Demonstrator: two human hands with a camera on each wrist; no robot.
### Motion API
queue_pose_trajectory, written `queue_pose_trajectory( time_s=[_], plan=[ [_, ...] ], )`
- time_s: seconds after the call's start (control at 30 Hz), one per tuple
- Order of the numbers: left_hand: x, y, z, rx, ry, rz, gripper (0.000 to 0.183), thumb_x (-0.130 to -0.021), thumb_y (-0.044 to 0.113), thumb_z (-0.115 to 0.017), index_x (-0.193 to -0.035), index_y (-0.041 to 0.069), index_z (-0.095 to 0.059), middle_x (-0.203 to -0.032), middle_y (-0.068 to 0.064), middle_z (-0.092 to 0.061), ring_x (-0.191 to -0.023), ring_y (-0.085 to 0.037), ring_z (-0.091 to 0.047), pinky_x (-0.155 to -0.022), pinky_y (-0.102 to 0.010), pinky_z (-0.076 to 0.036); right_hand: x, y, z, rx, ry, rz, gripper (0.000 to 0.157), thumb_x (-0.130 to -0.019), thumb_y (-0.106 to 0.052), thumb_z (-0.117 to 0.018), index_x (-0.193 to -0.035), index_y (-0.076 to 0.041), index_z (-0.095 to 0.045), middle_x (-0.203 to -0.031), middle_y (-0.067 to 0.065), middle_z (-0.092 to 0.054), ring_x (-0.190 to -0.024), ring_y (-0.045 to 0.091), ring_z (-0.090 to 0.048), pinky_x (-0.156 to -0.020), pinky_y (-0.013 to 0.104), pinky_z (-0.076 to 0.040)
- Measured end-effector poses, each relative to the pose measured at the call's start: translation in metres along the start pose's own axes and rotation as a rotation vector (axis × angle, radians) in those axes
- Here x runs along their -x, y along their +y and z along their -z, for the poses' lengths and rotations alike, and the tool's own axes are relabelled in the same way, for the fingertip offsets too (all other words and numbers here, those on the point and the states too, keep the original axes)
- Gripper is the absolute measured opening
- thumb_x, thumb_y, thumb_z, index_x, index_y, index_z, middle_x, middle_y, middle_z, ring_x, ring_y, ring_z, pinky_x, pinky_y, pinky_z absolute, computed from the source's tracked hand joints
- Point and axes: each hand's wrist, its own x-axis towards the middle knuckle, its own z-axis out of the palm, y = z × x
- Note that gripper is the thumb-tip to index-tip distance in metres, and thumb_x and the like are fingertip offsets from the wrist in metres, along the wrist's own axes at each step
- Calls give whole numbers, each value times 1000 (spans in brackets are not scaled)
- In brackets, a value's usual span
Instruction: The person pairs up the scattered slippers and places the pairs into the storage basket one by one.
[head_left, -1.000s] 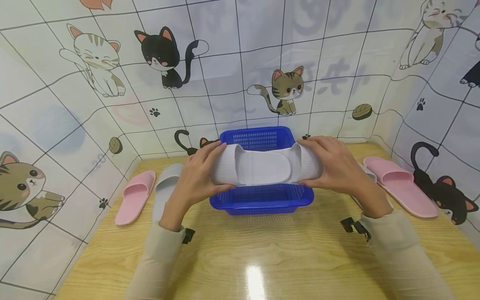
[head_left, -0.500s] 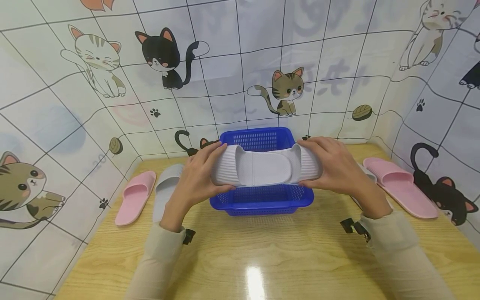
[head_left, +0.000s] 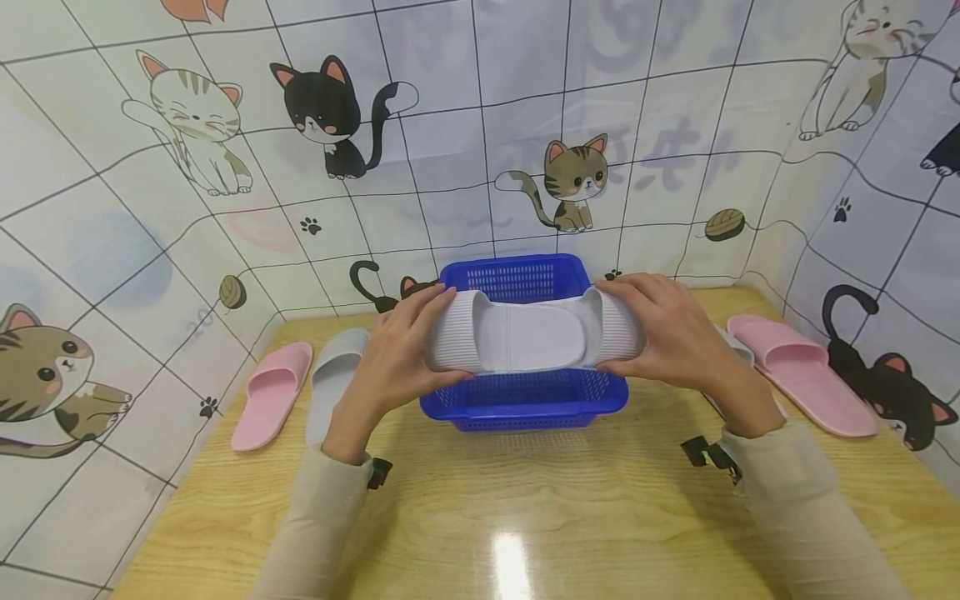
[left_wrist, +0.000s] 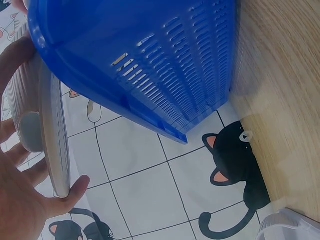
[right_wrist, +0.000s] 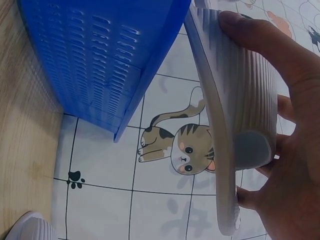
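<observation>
Two white slippers are held level above a blue plastic basket (head_left: pixel 522 412), soles overlapping heel to toe. My left hand (head_left: pixel 392 354) grips the ribbed strap end of the left slipper (head_left: pixel 453 337), thumb on the near side and fingers on the far side. At the other end, my right hand (head_left: pixel 663 329) holds the right slipper (head_left: pixel 621 325) the same way. In the left wrist view the slipper's sole edge (left_wrist: pixel 56 145) stands close to the basket rim (left_wrist: pixel 42 47). The right wrist view shows fingers around the ribbed strap (right_wrist: pixel 250 95). The basket's middle is hidden beneath the slippers.
A pink slipper (head_left: pixel 272 396) and a light grey slipper (head_left: pixel 330 379) lie on the wooden table (head_left: pixel 480 517) at left. At right lie another pink slipper (head_left: pixel 802 375) and a pale slipper (head_left: pixel 738 343), mostly behind my right forearm. Cat-printed sheeting (head_left: pixel 450 183) encloses the table's back and sides.
Almost nothing differs. Both hands keep holding the white slippers over the basket, with only a very slight shift of the left hand to the right.
</observation>
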Motion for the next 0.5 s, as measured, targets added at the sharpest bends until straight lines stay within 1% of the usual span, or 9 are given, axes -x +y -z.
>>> queue_pose_trajectory(
  time_s=[0.5],
  plan=[
    [0,2,0,-7,-5,-4,116,-62,60,-94,-158,20,-41,-160,-8,-46,-141,-30,-50,-104,-54,-47,0,-1,0,2,3,2,104,-55,-49,-97,-143,-12,-57,-132,15,-62,-118,37,-56,-90,57,-47]
  ],
)
